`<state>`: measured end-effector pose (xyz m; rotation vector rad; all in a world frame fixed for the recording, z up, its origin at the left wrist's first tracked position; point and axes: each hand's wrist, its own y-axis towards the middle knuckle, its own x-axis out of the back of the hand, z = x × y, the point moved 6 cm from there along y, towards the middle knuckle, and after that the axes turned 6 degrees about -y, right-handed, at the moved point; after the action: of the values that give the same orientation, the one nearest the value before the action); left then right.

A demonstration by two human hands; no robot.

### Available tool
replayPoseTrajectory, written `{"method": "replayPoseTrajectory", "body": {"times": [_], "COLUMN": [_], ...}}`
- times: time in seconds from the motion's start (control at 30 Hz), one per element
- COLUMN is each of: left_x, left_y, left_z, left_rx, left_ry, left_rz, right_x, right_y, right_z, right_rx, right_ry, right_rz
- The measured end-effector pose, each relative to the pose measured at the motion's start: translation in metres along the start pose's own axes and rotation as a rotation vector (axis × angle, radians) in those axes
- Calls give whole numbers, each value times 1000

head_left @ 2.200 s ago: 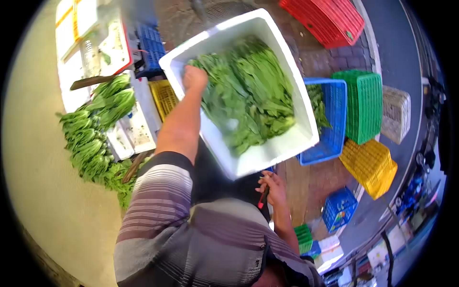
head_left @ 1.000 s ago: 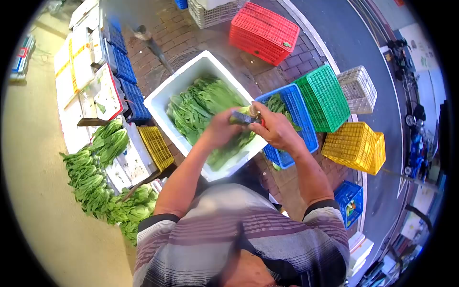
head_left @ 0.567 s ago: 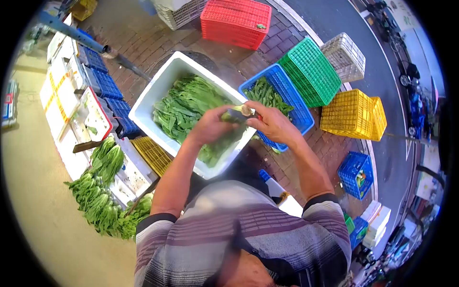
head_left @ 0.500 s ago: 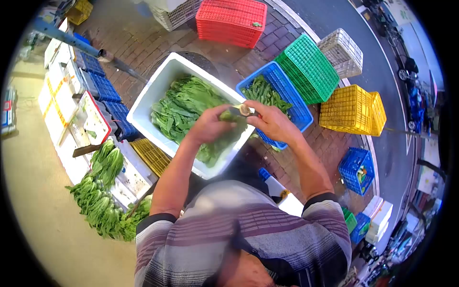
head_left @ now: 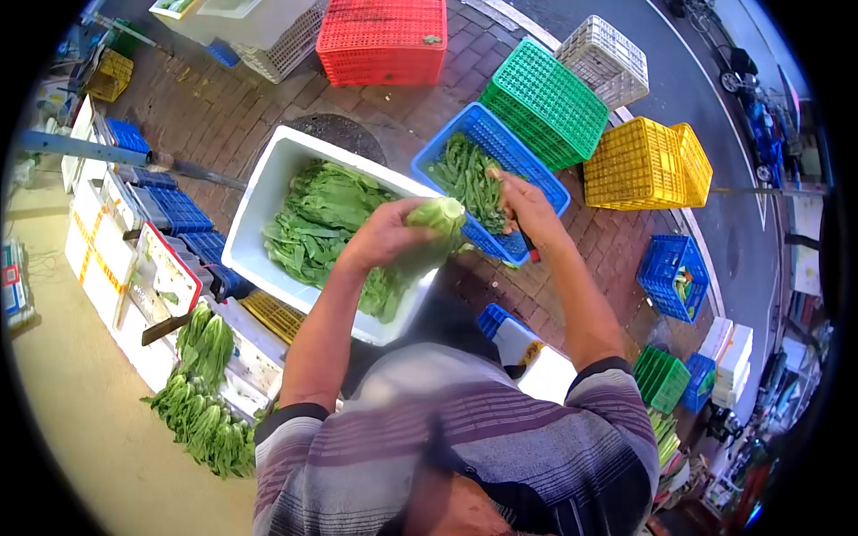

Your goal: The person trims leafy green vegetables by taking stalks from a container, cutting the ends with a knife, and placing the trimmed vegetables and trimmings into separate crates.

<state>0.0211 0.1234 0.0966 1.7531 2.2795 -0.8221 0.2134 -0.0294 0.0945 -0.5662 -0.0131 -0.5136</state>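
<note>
My left hand [head_left: 386, 234] is closed around a head of leafy lettuce [head_left: 438, 214], its pale cut base pointing up and right. The leaves hang over a white foam box [head_left: 250, 219] where more green lettuce [head_left: 326, 210] lies. Over the blue crate [head_left: 556, 189] my right hand [head_left: 527, 210] is closed on a knife [head_left: 534, 253]; its dark handle with a reddish end pokes out below the hand, and the blade is hidden. A small pale stem piece [head_left: 493, 171] shows at its fingertips. Loose green leaves [head_left: 469, 183] lie in the crate.
Beyond the blue crate stand a green crate [head_left: 545, 103], a yellow crate [head_left: 635, 165] and a red crate [head_left: 382, 40]. Lettuce heads [head_left: 210, 420] are piled at lower left near foam boxes. A metal pole [head_left: 85, 147] juts in from the left.
My right hand has moved away from the lettuce base to over the blue crate, with the stem piece at its fingertips. The lettuce base now shows a fresh pale cut. The view has shifted.
</note>
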Motion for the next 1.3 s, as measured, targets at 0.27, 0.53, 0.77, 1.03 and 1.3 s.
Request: {"method": "replayPoseTrajectory", "body": {"times": [0.27,0.53,0.77,1.03,1.3], "left_x": [-2,2,0,-9,-17], "left_y": [20,23,32,45,-28], "left_z": [-2,4,14,-3,41], "left_rx": [14,-13,64,-159,70], "left_ry": [63,45,132,338,261], "left_rz": [-106,-149,-81,-128,-295], "right_x": [48,83,26,-38,-36], "right_y": [28,31,-10,-3,11], "right_z": [-83,-133,-54,5,-18], "right_rx": [-327,-361,-52,262,171], "right_ry": [1000,945,199,-81,462], "right_rz": [-420,-450,-282,-51,-478]}}
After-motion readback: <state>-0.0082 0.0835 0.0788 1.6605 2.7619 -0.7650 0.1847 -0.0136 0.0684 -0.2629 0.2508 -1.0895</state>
